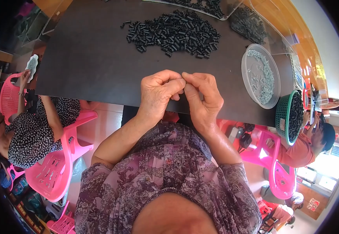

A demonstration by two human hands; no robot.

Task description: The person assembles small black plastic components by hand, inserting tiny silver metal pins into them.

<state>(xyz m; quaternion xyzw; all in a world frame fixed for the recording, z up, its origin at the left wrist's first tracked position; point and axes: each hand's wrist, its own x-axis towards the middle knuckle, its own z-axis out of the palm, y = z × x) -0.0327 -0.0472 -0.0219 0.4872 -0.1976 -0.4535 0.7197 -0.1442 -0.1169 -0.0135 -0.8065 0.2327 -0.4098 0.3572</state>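
Both hands meet above the near part of the dark table (95,58), fingertips together. My left hand (157,91) is closed, thumb pressed to the index finger. Opposite it, my right hand (205,95) is pinched too, its thumb and index tips touching the left ones. Whatever lies between the fingertips is hidden or too small to make out. Beyond the hands spreads a heap of small black cylindrical pieces (173,35). To the right is a round clear plastic tray (249,74) containing small silvery screw-like parts (269,78).
A green basket (281,117) full of black pieces stands at the table's right edge. Clear bins (231,11) of black parts line the far side. Co-workers sit at left (33,132) and right (304,144). Pink plastic chairs (54,171) are close by.
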